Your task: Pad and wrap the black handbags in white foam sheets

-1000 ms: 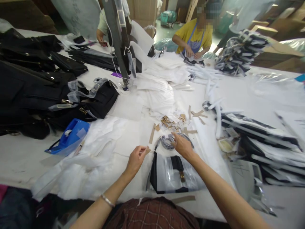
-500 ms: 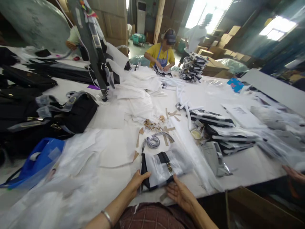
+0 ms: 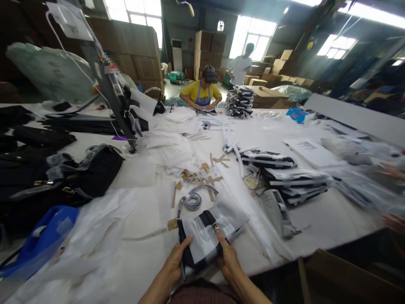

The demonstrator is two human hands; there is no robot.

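Observation:
A black handbag (image 3: 207, 218) with a gold clasp lies tilted at the table's front edge, a translucent white sheet (image 3: 198, 238) over its front. My left hand (image 3: 175, 258) grips its left side, thumb on the front and fingers out of sight behind. My right hand (image 3: 228, 256) holds the lower right part, its thumb by the clasp. Just beyond the bag rests a coiled grey strap (image 3: 192, 202), joined to the bag's left end by a strap. A brown paper tag (image 3: 172, 223) sits beside that corner.
Wrapped black bags (image 3: 294, 179) are stacked to the right beside a grey tape dispenser (image 3: 274, 215). Black bags (image 3: 95, 173) and a blue container (image 3: 47, 232) stand left. A dark post (image 3: 109, 93) rises from the table. Across it works a person in yellow (image 3: 202, 93); another person's hand (image 3: 394, 221) shows at right.
My right hand has moved up and closed on the bag, its thumb now near the clasp. The bag has tilted and turned slightly. My view has lifted.

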